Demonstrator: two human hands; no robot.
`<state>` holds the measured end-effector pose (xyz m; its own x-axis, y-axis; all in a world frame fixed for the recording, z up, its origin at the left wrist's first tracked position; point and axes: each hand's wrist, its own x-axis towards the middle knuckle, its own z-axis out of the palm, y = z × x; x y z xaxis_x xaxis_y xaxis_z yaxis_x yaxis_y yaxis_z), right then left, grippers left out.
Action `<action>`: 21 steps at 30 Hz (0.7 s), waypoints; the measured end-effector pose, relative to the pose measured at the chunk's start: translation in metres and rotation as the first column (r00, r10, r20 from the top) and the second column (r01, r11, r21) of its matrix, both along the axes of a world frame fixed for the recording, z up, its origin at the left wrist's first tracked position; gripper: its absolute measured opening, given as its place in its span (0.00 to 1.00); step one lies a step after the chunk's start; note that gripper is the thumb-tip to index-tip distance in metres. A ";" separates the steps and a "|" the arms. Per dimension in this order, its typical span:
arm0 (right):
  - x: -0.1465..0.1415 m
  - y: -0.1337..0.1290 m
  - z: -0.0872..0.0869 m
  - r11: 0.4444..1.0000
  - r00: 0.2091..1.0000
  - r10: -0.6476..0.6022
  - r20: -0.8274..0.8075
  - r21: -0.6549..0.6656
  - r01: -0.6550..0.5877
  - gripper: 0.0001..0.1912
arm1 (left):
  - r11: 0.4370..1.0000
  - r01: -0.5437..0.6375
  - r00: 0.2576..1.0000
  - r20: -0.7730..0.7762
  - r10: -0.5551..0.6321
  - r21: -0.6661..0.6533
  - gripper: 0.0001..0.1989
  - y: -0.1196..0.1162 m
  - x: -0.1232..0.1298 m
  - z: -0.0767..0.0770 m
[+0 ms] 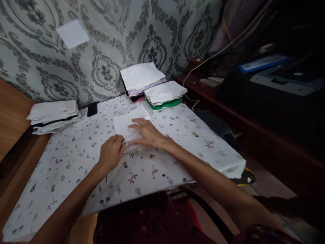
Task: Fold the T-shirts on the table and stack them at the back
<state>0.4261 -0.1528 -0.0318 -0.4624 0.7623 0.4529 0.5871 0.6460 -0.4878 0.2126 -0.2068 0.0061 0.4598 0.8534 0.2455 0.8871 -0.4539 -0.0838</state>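
A white folded cloth [124, 123] lies on the patterned tablecloth [101, 189] in front of me. My left hand [111, 152] is closed on the cloth's near left corner, fingers curled and pinching its edge. Over the right part of the cloth, my right hand [146, 132] is spread with its fingers apart, its palm low above or on the fabric; whether it presses down I cannot tell. Beyond the cloth stands a green-edged stack of folded cloths [165, 93] with a white one on top.
Behind it is a taller stack of folded cloths [142, 76]. At the left edge sit more folded cloths [54, 113], beside a black phone [92, 109]. A white cable [203, 62] runs down at the right, near a dark red desk [228, 112]. Patterned wallpaper [106, 67] backs the table.
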 end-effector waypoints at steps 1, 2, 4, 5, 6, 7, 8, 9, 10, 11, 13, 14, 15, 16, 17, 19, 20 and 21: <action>-0.007 -0.010 0.002 0.999 0.997 0.030 0.072 0.033 -0.032 0.30 | 1.000 -0.002 1.000 0.021 0.002 -0.014 0.05 0.002 0.000 0.005; -0.012 -0.016 0.003 0.998 0.991 0.026 0.131 0.054 -0.033 0.28 | 1.000 -0.001 1.000 0.029 0.002 -0.017 0.06 0.003 0.000 0.008; -0.019 -0.022 0.005 0.998 0.977 -0.041 0.208 0.064 0.028 0.18 | 1.000 0.006 1.000 0.022 -0.006 0.021 0.06 0.000 0.001 0.012; -0.021 -0.021 0.005 0.997 0.970 -0.071 0.231 0.058 0.059 0.16 | 0.998 0.013 1.000 0.016 -0.014 0.057 0.07 -0.003 0.003 0.011; -0.021 -0.019 0.006 0.996 0.965 -0.089 0.247 0.051 0.079 0.15 | 0.996 0.032 0.999 0.015 -0.034 0.088 0.08 -0.008 0.005 0.008; -0.021 -0.016 0.007 0.995 0.962 -0.095 0.257 0.046 0.086 0.14 | 0.992 0.072 0.997 0.021 -0.074 0.100 0.10 -0.014 0.008 0.002; -0.020 -0.013 0.008 0.995 0.960 -0.093 0.263 0.045 0.084 0.14 | 0.988 0.132 0.990 0.035 -0.136 0.084 0.12 -0.020 0.011 -0.005; -0.020 -0.011 0.009 0.996 0.960 -0.089 0.266 0.048 0.079 0.14 | 0.978 0.206 0.976 0.055 -0.208 0.043 0.13 -0.025 0.016 -0.013; -0.019 -0.009 0.009 0.996 0.960 -0.088 0.265 0.052 0.077 0.15 | 0.961 0.275 0.958 0.080 -0.274 -0.011 0.15 -0.029 0.020 -0.023; -0.018 -0.008 0.010 0.995 0.962 -0.089 0.260 0.056 0.077 0.15 | 0.946 0.320 0.944 0.105 -0.312 -0.061 0.17 -0.030 0.025 -0.032; -0.016 -0.009 0.010 0.995 0.968 -0.089 0.235 0.066 0.076 0.15 | 0.952 0.282 0.955 0.128 -0.266 -0.123 0.20 -0.028 0.033 -0.046; -0.014 -0.010 0.010 0.995 0.973 -0.083 0.216 0.077 0.068 0.15 | 0.970 0.202 0.975 0.124 -0.185 -0.138 0.21 -0.023 0.035 -0.050; -0.013 -0.011 0.010 0.994 0.978 -0.070 0.197 0.092 0.053 0.15 | 0.983 0.104 0.990 0.114 -0.088 -0.150 0.23 -0.018 0.037 -0.053; -0.012 -0.012 0.010 0.993 0.982 -0.055 0.181 0.109 0.035 0.14 | 0.987 0.011 0.995 0.099 0.006 -0.163 0.24 -0.012 0.038 -0.054; -0.011 -0.013 0.010 0.992 0.985 -0.038 0.171 0.125 0.016 0.14 | 0.982 -0.064 0.994 0.081 0.079 -0.180 0.25 -0.007 0.038 -0.053; -0.009 -0.016 0.008 0.991 0.983 0.005 0.186 0.131 -0.030 0.12 | 0.966 -0.136 0.987 0.054 0.152 -0.222 0.25 -0.001 0.038 -0.051; -0.009 -0.017 0.006 0.992 0.978 0.032 0.207 0.117 -0.057 0.12 | 0.960 -0.139 0.987 0.042 0.154 -0.245 0.25 0.000 0.037 -0.050; -0.008 -0.017 0.005 0.992 0.971 0.061 0.232 0.093 -0.084 0.11 | 0.956 -0.128 0.990 0.029 0.140 -0.265 0.24 -0.002 0.037 -0.048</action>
<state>0.4180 -0.1702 -0.0273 -0.6146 0.6785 0.4023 0.6252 0.7300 -0.2762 0.2493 -0.2086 -0.0421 0.3301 0.9437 0.0237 0.9414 -0.3309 0.0652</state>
